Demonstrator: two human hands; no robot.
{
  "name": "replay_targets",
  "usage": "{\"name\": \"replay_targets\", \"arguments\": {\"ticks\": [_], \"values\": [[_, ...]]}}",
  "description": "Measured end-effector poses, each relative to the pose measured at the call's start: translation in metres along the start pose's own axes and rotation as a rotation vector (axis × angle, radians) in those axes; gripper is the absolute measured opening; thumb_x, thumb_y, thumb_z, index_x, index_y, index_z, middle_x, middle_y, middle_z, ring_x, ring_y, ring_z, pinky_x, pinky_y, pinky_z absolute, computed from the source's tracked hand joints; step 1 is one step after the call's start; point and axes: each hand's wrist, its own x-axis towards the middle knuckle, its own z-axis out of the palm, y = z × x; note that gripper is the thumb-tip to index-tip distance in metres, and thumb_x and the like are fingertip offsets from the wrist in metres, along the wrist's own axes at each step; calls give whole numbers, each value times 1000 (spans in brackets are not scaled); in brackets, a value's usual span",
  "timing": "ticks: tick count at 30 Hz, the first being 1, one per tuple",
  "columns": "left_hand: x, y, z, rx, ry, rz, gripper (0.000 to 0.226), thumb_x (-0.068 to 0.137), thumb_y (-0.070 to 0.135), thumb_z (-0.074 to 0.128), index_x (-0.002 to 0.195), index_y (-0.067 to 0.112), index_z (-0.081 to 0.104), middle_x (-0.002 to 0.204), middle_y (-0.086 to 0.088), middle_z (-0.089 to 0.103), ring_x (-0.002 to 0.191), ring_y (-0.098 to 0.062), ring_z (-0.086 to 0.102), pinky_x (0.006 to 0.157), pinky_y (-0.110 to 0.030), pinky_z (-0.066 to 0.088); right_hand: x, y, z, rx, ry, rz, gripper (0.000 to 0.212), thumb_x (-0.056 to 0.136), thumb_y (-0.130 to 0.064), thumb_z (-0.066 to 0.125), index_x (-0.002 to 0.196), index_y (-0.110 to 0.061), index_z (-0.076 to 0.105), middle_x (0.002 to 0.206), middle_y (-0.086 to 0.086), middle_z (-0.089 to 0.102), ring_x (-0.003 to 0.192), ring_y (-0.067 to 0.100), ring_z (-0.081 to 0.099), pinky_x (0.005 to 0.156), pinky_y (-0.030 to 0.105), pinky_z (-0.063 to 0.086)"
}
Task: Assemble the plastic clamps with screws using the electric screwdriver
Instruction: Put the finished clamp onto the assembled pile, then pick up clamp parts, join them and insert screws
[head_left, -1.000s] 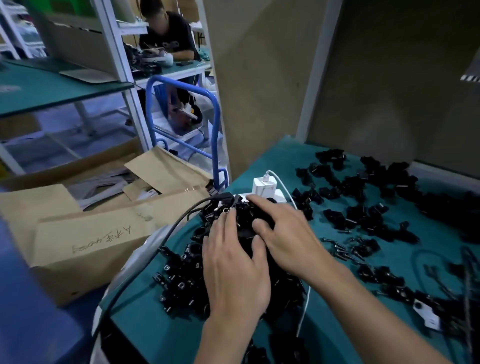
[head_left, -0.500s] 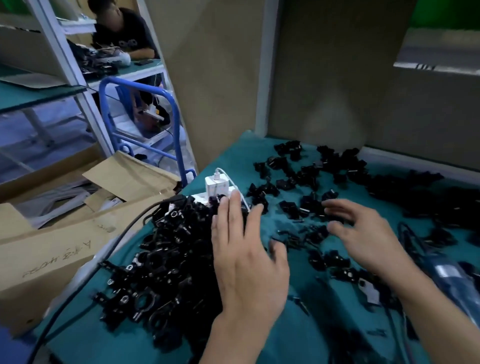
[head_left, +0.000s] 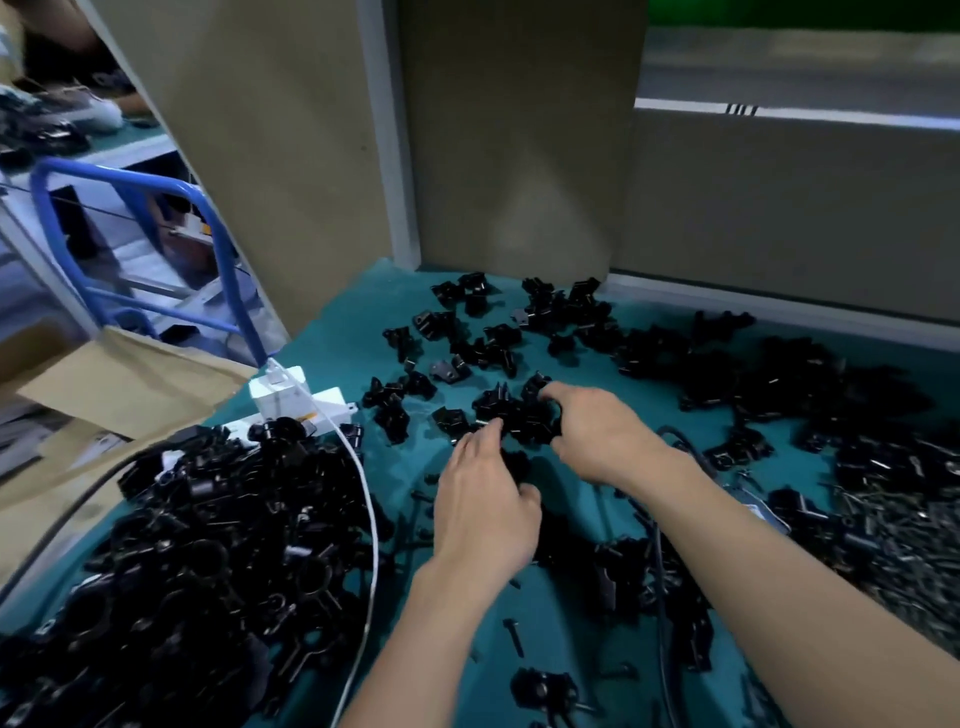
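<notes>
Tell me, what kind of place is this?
Probably a small factory assembly bench: a heaped pile of black plastic clamps, loose black clamp pieces scattered on the teal work mat, and a heap of dark metal screws.

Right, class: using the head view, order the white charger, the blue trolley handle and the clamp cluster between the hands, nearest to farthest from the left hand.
1. Clamp cluster: at the left hand's fingertips, just ahead.
2. White charger: left, at the table edge.
3. Blue trolley handle: far left, beyond the table.
</notes>
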Motion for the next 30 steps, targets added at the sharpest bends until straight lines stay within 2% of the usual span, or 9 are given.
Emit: {"name": "replay_targets", "arguments": {"ticks": [3, 6, 9, 14, 17, 19, 22, 26, 30], "values": [[11, 1, 5, -108, -14, -90, 84, 95, 27, 64, 160, 40, 11, 154, 5, 46, 102, -22, 68, 89, -40, 56, 10, 3, 8, -103, -14, -10, 53, 90, 3, 55, 137, -21, 52, 118, 4, 44, 110, 28, 53, 85, 35, 47], [15, 6, 6, -111, 15, -97, 70, 95, 24, 61, 156, 37, 29, 150, 2, 51, 103, -28, 69, 92, -46, 56, 4, 10, 8, -100, 40, 42, 37, 85, 12, 53, 109, -15, 59, 111, 6, 51, 84, 26, 54, 71, 36, 45], [11, 12, 6, -180, 101, -45, 55, 95, 21, 62, 144, 41, 48, 143, 4, 58, 108, -33, 68, 96, -49, 55, -15, 15, 5, 59, 156, 52, 39, 84, 13, 52, 105, -19, 62, 109, 2, 58, 77, 24, 54, 68, 32, 42], [-10, 24, -4, -663, -190, 71, 41, 97, 36, 63, 114, 73, 56, 118, 20, 68, 116, 6, 62, 105, -30, 48, -80, 14, -1, 1072, 303, 59, 37, 84, 1, 78, 94, -35, 76, 88, -13, 71, 77, 11, 67, 68, 22, 52], [-25, 19, -7, -747, -340, 168, 41, 87, 50, 68, 124, 65, 61, 106, 9, 74, 108, -2, 69, 96, -23, 54, -125, 17, 3, 1304, 229, 26, 39, 88, 2, 75, 105, -34, 75, 92, -8, 70, 83, 12, 68, 76, 24, 53], [-35, 15, -8, -790, -366, 207, 33, 90, 36, 74, 119, 52, 71, 101, 9, 77, 97, -7, 72, 85, -21, 56, -147, 14, 8, 1401, 179, 38, 42, 90, 0, 74, 118, -31, 69, 102, -2, 74, 84, 15, 69, 76, 25, 54], [-50, 13, -5, -864, -188, 147, 34, 92, 6, 74, 91, 39, 81, 87, 6, 79, 80, -8, 72, 72, -18, 55, -168, 3, 16, 1418, 280, 151, 49, 88, -4, 78, 125, -32, 61, 115, -4, 75, 86, 16, 72, 74, 28, 57], [-69, 13, 1, -956, -36, 35, 34, 86, 6, 79, 85, 40, 81, 85, 6, 80, 81, -9, 75, 69, -18, 57, -182, -21, 31, 1119, 223, 254, 26, 86, -22, 75, 109, -33, 69, 91, -1, 78, 84, 20, 73, 87, 51, 58], [-81, 11, 1, -1012, -86, -5, 32, 83, 3, 81, 87, 35, 81, 83, 0, 78, 74, -12, 73, 63, -21, 57, -190, -35, 45, 1155, 315, 247, 24, 97, -9, 67, 99, -31, 78, 88, -2, 79, 85, 16, 76, 90, 47, 60]]}}
